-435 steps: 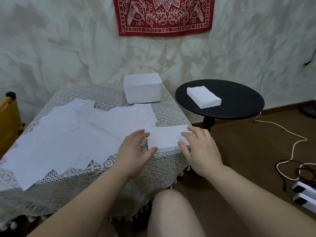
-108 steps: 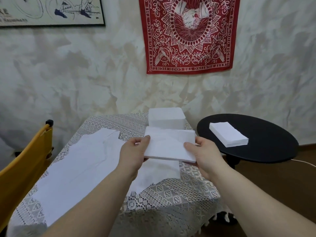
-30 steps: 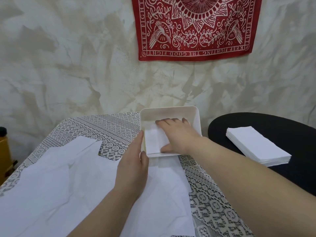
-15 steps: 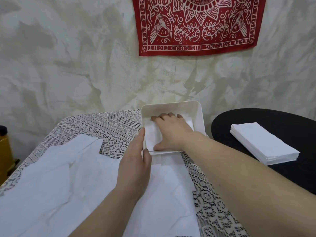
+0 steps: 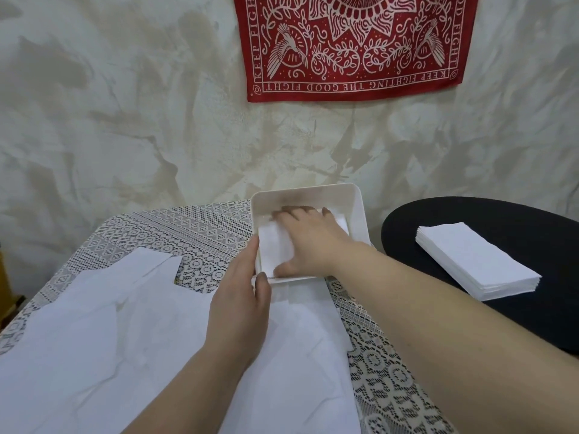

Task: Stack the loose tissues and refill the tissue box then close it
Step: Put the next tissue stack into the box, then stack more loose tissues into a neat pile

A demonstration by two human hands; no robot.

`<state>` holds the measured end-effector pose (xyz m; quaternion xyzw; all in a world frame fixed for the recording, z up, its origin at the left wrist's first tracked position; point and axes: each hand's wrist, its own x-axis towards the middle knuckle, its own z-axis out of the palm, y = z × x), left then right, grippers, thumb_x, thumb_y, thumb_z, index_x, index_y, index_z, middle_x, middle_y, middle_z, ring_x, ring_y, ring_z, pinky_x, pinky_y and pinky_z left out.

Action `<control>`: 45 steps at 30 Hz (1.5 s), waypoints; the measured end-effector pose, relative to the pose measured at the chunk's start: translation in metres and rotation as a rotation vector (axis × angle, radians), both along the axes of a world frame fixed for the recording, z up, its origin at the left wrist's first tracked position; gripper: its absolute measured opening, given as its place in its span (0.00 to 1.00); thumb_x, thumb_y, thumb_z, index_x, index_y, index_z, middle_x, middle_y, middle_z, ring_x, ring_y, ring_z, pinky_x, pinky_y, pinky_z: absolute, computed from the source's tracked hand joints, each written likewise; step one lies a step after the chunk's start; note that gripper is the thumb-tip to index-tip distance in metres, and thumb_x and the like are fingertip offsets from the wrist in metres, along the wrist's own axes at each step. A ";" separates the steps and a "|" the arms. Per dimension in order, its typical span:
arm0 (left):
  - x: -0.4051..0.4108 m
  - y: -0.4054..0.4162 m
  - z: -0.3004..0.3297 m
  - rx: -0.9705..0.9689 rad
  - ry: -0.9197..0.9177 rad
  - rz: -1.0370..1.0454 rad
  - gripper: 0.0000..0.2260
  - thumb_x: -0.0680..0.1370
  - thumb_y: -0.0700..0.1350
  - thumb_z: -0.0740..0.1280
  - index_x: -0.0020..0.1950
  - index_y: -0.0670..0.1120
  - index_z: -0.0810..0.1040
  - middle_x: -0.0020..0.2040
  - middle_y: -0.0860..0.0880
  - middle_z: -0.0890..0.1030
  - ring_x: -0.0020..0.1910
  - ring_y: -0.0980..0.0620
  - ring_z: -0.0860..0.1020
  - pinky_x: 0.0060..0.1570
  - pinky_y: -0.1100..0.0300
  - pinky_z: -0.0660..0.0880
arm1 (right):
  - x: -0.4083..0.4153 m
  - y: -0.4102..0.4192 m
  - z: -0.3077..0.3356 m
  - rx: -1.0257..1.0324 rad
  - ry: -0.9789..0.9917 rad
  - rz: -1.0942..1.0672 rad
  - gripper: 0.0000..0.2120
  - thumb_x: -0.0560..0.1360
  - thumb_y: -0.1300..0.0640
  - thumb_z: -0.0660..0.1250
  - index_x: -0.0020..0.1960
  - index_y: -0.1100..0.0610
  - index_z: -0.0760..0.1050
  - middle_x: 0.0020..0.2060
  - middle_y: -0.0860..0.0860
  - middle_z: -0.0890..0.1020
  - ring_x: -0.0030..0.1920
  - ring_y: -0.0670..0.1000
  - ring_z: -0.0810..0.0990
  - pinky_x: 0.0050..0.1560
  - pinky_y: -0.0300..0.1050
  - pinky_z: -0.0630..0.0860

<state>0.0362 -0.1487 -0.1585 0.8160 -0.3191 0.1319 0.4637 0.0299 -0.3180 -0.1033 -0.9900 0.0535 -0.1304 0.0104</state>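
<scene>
The white tissue box (image 5: 357, 211) stands open at the far end of the lace-covered table (image 5: 188, 227). Inside it lies a stack of white tissues (image 5: 274, 249). My right hand (image 5: 308, 242) reaches into the box and presses flat on that stack, fingers spread toward the far wall of the box. My left hand (image 5: 241, 308) rests against the box's near left corner, fingers straight along its side and thumb at the front rim. Several loose tissues (image 5: 94, 339) lie spread over the tablecloth in front of the box. No lid is in sight.
A round black side table (image 5: 501, 220) stands to the right with a second neat stack of tissues (image 5: 473, 264) on it. A red patterned cloth (image 5: 354, 48) hangs on the wall behind. The wall is close behind the box.
The stack that both hands carried now lies in the box. Over the last second my right hand has pushed a little deeper toward the box's far wall; my left hand stays at the corner.
</scene>
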 end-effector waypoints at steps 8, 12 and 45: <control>-0.002 -0.001 0.001 -0.003 -0.029 -0.024 0.26 0.79 0.39 0.58 0.73 0.61 0.58 0.66 0.59 0.70 0.61 0.59 0.69 0.55 0.64 0.66 | -0.020 -0.010 0.004 -0.046 -0.021 -0.099 0.42 0.69 0.33 0.65 0.74 0.54 0.57 0.69 0.53 0.66 0.70 0.54 0.62 0.72 0.56 0.50; -0.001 -0.001 0.003 -0.017 -0.048 -0.036 0.26 0.80 0.39 0.58 0.68 0.67 0.55 0.64 0.63 0.69 0.59 0.60 0.69 0.54 0.64 0.66 | -0.051 0.002 0.004 0.036 -0.214 0.001 0.23 0.78 0.46 0.61 0.67 0.57 0.70 0.65 0.51 0.73 0.65 0.53 0.70 0.64 0.46 0.65; -0.017 0.009 0.013 0.266 -0.154 -0.035 0.23 0.81 0.49 0.59 0.75 0.52 0.60 0.74 0.55 0.62 0.73 0.55 0.60 0.66 0.66 0.52 | -0.124 0.057 -0.035 0.092 -0.159 -0.062 0.30 0.79 0.48 0.58 0.77 0.53 0.52 0.76 0.51 0.53 0.76 0.53 0.50 0.74 0.48 0.47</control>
